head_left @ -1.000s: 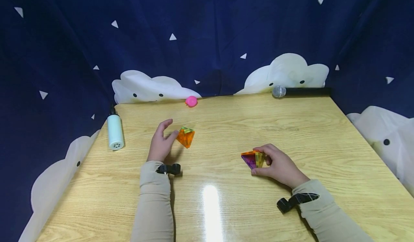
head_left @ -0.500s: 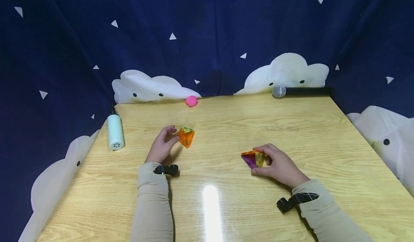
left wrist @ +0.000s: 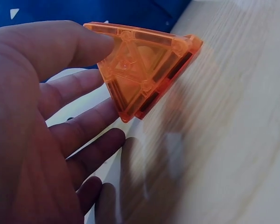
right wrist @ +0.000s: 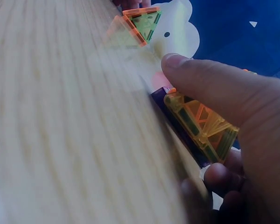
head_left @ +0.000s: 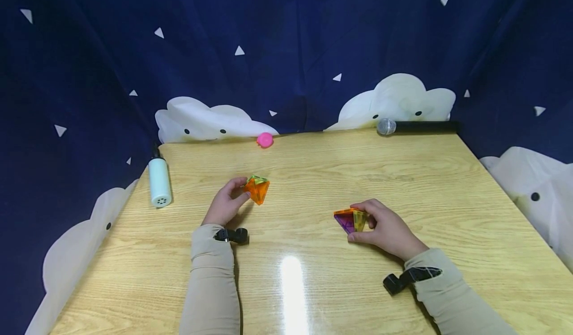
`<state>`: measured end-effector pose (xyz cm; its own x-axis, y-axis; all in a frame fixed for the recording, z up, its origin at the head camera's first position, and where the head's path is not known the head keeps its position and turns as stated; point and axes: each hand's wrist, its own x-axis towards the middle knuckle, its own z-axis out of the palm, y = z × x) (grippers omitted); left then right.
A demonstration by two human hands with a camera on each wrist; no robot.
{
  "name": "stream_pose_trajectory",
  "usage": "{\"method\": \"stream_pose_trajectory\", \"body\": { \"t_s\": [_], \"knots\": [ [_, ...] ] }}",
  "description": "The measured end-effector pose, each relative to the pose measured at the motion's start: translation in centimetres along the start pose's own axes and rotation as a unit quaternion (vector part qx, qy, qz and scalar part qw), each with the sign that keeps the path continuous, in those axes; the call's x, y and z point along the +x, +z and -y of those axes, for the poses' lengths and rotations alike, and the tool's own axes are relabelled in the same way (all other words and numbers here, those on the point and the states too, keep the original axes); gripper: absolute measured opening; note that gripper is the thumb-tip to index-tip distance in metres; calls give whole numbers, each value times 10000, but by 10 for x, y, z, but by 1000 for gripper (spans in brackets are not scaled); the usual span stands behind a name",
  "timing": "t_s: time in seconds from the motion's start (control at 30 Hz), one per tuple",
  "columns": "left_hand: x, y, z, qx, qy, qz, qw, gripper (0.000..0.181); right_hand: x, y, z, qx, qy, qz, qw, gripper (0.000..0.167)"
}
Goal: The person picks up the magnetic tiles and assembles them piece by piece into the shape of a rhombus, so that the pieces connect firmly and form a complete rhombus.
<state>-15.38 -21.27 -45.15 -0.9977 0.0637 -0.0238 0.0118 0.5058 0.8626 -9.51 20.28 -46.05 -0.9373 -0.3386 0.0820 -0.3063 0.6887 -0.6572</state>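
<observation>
Translucent triangular magnetic tiles form two small pyramids on the table. My left hand [head_left: 226, 203] pinches the orange and green magnetic-tile pyramid [head_left: 257, 191] by its left side. In the left wrist view the thumb lies on an orange tile [left wrist: 135, 65], while the other fingers spread behind and below it. To the right, my right hand [head_left: 387, 228] grips the purple, yellow and orange magnetic-tile pyramid [head_left: 346, 220] between thumb and fingers. The right wrist view shows its yellow tile [right wrist: 196, 121] near the thumb, with the purple tile [right wrist: 177, 126] toward the table. A gap separates the pyramids.
A pale blue cylinder with a black tip [head_left: 159, 183] lies at the table's left edge. At the back edge are a small pink round object [head_left: 265, 140] and a microphone [head_left: 416, 127]. A dark blue curtain [head_left: 286, 51] surrounds the wooden table [head_left: 309, 175].
My left hand's raised fingers have come down and closed in on the orange and green pyramid, which keeps its place. The right hand and its pyramid have not moved.
</observation>
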Motion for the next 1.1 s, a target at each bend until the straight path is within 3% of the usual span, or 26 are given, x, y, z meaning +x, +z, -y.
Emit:
{"method": "stream_pose_trajectory", "body": {
  "t_s": [0.23,0.43,0.67,1.1],
  "knots": [
    [0,2,-1,30,23,28,10000,52,0,-2,-2,174,-91,148,9997,79],
    [3,6,0,388,36,-65,9992,55,-2,-8,-7,541,-202,494,9971,83],
    [5,9,-1,815,141,-208,9964,57,-3,-13,-5,743,76,797,9940,83],
    [7,14,-2,1052,102,-482,9932,54,-2,-10,-7,661,39,531,9964,75]
  ]
}}
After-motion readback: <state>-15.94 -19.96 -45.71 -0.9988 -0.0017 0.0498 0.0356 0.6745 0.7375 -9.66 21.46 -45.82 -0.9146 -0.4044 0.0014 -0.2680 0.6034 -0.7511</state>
